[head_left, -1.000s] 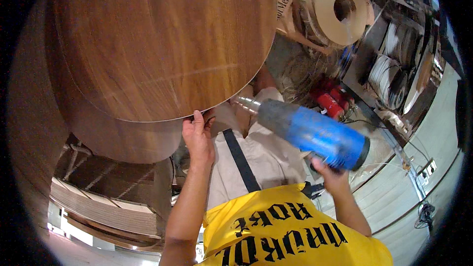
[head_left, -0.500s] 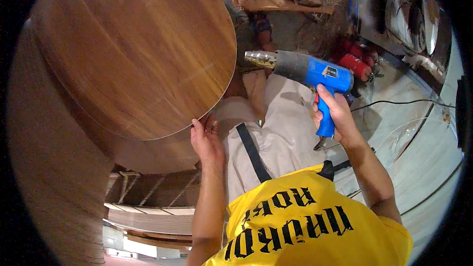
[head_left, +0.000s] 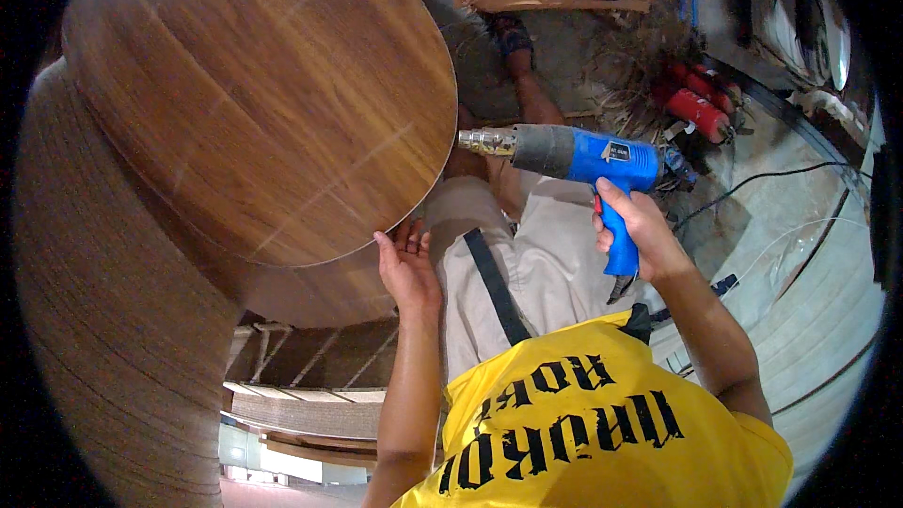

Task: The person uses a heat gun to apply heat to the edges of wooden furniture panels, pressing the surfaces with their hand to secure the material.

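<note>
Hands: left hand [head_left: 409, 259] pressing open fingers at rim of round wooden tabletop [head_left: 254, 99] | right hand [head_left: 635, 226] gripping blue heat gun [head_left: 574, 155], nozzle aiming at tabletop edge | step: likely heating edge band | next: needing steady nozzle, fingers clear of heat

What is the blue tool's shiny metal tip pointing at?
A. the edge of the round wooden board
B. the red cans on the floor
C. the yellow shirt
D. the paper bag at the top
A: the right hand holds the blue heat gun with its metal tip aimed at the rim of the round wooden board, while the left hand touches that rim lower down.
</note>
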The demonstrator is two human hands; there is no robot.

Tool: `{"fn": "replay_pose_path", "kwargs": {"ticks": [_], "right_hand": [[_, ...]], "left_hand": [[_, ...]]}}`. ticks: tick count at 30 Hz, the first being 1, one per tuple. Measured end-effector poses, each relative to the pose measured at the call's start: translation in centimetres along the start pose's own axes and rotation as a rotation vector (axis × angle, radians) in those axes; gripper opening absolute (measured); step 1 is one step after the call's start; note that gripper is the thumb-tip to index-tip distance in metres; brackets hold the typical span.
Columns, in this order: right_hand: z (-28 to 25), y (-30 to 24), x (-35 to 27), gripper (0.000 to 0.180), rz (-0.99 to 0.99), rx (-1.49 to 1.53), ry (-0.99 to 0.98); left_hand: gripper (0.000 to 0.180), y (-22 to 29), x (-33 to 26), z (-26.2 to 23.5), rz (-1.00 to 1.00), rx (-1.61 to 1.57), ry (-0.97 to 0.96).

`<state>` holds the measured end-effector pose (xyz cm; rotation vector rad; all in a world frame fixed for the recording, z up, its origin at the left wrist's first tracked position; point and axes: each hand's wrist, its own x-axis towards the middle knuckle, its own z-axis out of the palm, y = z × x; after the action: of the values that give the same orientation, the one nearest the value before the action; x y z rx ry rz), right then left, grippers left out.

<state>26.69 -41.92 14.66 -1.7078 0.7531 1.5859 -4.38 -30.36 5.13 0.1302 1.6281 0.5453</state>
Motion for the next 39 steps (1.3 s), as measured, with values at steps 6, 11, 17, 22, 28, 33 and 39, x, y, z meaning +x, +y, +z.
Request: {"fn": "replay_pose_path", "kwargs": {"ticks": [6, 11, 17, 22, 28, 33, 39], "right_hand": [[0.0, 0.6, -0.1, 0.04, 0.1, -0.04, 0.038], [-0.1, 1.3, 0.1, 0.039, 0.131, 0.013, 0.036], [-0.6, 1.4, 0.4, 0.038, 0.198, 0.184, 0.03], [-0.2, 2.0, -0.2, 0.038, 0.264, 0.124, 0.023], [0.2, 3.0, -0.5, 0.038, 0.318, 0.181, -0.018], [0.2, 3.1, -0.3, 0.037, 0.333, 0.194, -0.019], [0.5, 3.0, -0.4, 0.036, 0.353, 0.225, -0.031]], "left_hand": [[0.053, 0.1, -0.2, 0.2, -0.014, 0.021, -0.011], [0.052, 0.0, -0.2, 1.0, -0.014, 0.02, 0.016], [0.051, -0.1, -0.1, 1.1, -0.026, 0.013, 0.02], [0.049, -0.1, -0.1, 0.9, -0.019, 0.012, 0.006], [0.047, -0.4, 0.0, 0.5, -0.007, -0.019, -0.017], [0.048, -0.2, 0.0, 0.8, -0.023, -0.017, -0.004], [0.048, -0.2, -0.1, 1.0, -0.017, -0.017, -0.003]]}}
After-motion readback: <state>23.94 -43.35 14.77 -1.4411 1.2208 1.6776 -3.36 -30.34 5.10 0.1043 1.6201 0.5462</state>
